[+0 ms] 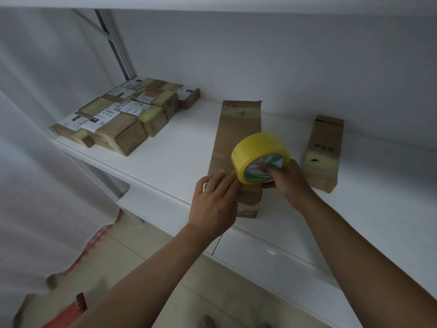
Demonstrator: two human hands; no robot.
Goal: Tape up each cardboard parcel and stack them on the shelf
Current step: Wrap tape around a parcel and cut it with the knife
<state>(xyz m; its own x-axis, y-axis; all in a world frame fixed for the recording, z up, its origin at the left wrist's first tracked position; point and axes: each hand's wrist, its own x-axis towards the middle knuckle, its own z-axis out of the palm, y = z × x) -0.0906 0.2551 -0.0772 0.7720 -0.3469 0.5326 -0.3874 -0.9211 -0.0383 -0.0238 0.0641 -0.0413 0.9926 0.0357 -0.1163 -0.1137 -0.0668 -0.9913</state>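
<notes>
Left hand [214, 204] lies flat, fingers straight and together, pressing the near end of the long cardboard parcel [238, 143] on the white shelf [179, 157]. Right hand [287, 179] at 3 o'clock grips the yellow tape roll [257, 152], fingers hooked inside its core. Shorter parcel [322, 152] lies beyond at 2 o'clock. Taped parcel stack [127, 114] sits farthest, at 10 o'clock.

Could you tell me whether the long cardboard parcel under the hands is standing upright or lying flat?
Lying flat: the long parcel rests lengthwise on the white shelf, broad face up.
</notes>
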